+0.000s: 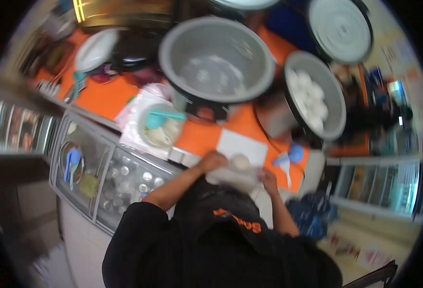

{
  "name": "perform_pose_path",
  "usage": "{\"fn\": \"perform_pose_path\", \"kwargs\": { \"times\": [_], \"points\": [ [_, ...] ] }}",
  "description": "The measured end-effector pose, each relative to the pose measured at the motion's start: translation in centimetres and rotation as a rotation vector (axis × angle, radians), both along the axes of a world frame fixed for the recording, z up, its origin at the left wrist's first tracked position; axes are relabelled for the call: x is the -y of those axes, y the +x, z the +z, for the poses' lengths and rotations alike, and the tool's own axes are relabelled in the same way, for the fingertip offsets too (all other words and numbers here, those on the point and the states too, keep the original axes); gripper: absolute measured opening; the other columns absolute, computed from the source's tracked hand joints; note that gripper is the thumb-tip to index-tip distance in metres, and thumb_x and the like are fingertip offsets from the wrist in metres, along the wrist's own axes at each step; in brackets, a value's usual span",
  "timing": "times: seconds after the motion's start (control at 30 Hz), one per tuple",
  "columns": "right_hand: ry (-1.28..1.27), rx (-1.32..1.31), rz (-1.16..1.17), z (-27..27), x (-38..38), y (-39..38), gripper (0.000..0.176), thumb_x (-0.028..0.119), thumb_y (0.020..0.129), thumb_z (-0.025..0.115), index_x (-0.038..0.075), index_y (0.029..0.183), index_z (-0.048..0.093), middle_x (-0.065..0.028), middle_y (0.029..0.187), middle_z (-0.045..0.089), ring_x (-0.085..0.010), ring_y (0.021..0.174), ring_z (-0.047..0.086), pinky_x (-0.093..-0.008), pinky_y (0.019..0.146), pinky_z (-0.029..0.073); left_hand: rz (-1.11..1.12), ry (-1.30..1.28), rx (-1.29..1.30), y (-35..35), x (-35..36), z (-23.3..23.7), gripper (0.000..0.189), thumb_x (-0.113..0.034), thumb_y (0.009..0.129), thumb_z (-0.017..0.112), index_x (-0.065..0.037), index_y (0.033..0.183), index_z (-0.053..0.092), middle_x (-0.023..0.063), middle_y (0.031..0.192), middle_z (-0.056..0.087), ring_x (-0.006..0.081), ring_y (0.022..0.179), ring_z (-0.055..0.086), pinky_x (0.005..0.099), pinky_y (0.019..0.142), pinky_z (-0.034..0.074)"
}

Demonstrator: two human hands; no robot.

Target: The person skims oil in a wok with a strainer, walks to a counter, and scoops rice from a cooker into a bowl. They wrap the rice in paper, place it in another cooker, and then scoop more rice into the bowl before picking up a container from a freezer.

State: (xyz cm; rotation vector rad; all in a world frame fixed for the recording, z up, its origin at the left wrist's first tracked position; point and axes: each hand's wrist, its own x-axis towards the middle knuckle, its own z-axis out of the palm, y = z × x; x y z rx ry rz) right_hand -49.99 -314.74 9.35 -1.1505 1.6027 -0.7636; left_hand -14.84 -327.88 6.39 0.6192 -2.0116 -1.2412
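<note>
At the front edge of the orange counter, my left hand (212, 161) pinches the left side of a pale, translucent sheet or bag (233, 178). The sheet's right side is held by my right hand (267, 180), its fingers closed. Between the hands, a round white bun-like piece (240, 162) lies at the near edge of a white square sheet (242, 146). Motion blur hides the fine detail of my fingertips.
A large grey pot (211, 72) stands ahead, and a tilted pot (336, 110) of round white pieces is at right. Left are a bowl (144, 126) with a turquoise scoop (159, 118) and a glass-topped freezer (96, 168). Blue and white scoops (295, 153) lie right.
</note>
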Motion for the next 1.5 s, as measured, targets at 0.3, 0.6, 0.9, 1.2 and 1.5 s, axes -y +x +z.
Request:
{"fn": "perform_pose_path", "kwargs": {
  "times": [0.3,0.6,0.9,1.2,1.5],
  "points": [
    [-0.094,-0.337,-0.075,2.8,2.6,1.9,0.028,0.025,0.090,0.071,-0.002,0.083,0.072,-0.0081,0.068,0.061,-0.0218,0.065,0.060,-0.0336,0.064,0.051,0.203,0.216,0.488,-0.7,1.5,5.0,0.042,-0.046,0.088,0.071,-0.007,0.101,0.079,0.0176,0.100,0.074,0.0323,0.096,0.070,0.0428,0.091,0.048],
    [-0.384,-0.655,0.078,7.0,2.6,6.7,0.032,0.016,0.084,0.071,0.000,0.112,0.065,-0.0176,0.108,0.063,-0.0357,0.103,0.060,-0.0443,0.089,0.048,0.009,0.301,0.731,-0.5,3.6,4.8,0.050,-0.052,0.088,0.066,-0.008,0.110,0.077,0.0185,0.106,0.073,0.0336,0.104,0.067,0.0441,0.097,0.046],
    [-0.471,-0.615,0.430,8.3,1.1,9.8,0.044,0.013,0.088,0.068,0.003,0.130,0.058,-0.0169,0.135,0.055,-0.0356,0.126,0.052,-0.0465,0.103,0.043,0.147,-0.267,0.780,-8.1,7.1,7.1,0.041,-0.026,0.090,0.068,-0.016,0.130,0.066,0.0095,0.140,0.056,0.0318,0.126,0.053,0.0462,0.104,0.042],
    [-0.462,-0.541,0.444,8.7,1.7,8.2,0.045,0.017,0.088,0.069,0.008,0.130,0.059,-0.0135,0.134,0.056,-0.0334,0.125,0.052,-0.0468,0.103,0.042,0.089,-0.406,0.595,-8.4,8.7,5.2,0.030,-0.022,0.084,0.075,-0.014,0.113,0.074,0.0055,0.135,0.060,0.0280,0.126,0.054,0.0437,0.105,0.043],
    [-0.484,-0.572,0.160,7.8,10.2,4.2,0.046,0.023,0.083,0.074,0.010,0.126,0.064,-0.0095,0.128,0.061,-0.0322,0.123,0.053,-0.0475,0.106,0.037,-0.137,0.010,0.635,-9.6,10.9,10.2,0.025,-0.017,0.084,0.077,-0.003,0.103,0.070,0.0129,0.108,0.072,0.0347,0.099,0.068,0.0401,0.089,0.054]
  ]
}}
